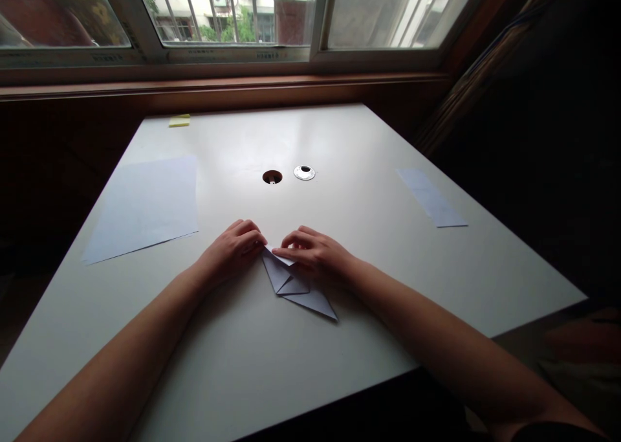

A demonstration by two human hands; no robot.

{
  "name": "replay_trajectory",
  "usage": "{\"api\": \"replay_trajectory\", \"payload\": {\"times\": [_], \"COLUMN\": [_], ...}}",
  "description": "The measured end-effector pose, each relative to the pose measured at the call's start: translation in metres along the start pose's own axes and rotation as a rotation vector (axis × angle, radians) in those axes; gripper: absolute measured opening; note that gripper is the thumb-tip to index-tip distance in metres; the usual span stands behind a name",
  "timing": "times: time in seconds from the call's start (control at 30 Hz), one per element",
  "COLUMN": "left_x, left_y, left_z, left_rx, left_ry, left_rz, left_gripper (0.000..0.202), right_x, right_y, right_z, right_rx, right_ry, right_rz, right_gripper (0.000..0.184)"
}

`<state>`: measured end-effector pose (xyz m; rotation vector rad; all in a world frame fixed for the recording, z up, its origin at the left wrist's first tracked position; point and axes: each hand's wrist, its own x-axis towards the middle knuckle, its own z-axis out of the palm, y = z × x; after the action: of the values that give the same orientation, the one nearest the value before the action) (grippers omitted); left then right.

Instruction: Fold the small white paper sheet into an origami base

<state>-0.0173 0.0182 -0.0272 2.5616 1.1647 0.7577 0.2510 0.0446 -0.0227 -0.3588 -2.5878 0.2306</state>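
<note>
A folded white paper piece (295,290) with pointed flaps lies on the white table (339,345) near its front. My left hand (233,248) rests curled at the paper's upper left tip, fingers pressed on that edge. My right hand (313,251) lies over the paper's upper part, its fingertips pinching a small flap near the top corner. The two hands almost meet above the fold.
A flat white sheet (145,206) lies at the left. A narrow paper strip (431,197) lies at the right. A round cable hole (272,176) and its silver cap (305,173) sit mid-table. Yellow sticky notes (179,121) lie at the far left corner. A window runs behind.
</note>
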Motion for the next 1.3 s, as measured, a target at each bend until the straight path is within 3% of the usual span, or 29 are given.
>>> {"api": "replay_trajectory", "payload": {"times": [0.2, 0.57, 0.83, 1.07, 1.3], "left_x": [0.0, -0.001, -0.001, 0.003, 0.003], "left_y": [0.001, 0.006, 0.019, 0.024, 0.029], "left_z": [0.0, -0.004, -0.007, -0.003, 0.006], "left_rx": [-0.01, -0.025, -0.008, 0.137, 0.184], "left_ry": [0.012, 0.137, -0.046, -0.069, -0.058], "left_rz": [0.003, -0.031, 0.212, 0.207, 0.166], "left_gripper": [0.014, 0.01, 0.017, 0.029, 0.038], "right_x": [0.005, 0.001, -0.005, -0.007, -0.004], "right_y": [-0.01, -0.005, 0.0, 0.006, 0.008], "right_z": [0.0, -0.002, 0.0, 0.001, -0.002], "right_rx": [-0.029, 0.035, 0.041, 0.132, 0.278], "right_ry": [-0.085, -0.05, 0.019, 0.189, 0.166], "right_rz": [-0.042, -0.011, 0.008, 0.225, 0.47], "right_gripper": [0.043, 0.037, 0.036, 0.035, 0.042]}}
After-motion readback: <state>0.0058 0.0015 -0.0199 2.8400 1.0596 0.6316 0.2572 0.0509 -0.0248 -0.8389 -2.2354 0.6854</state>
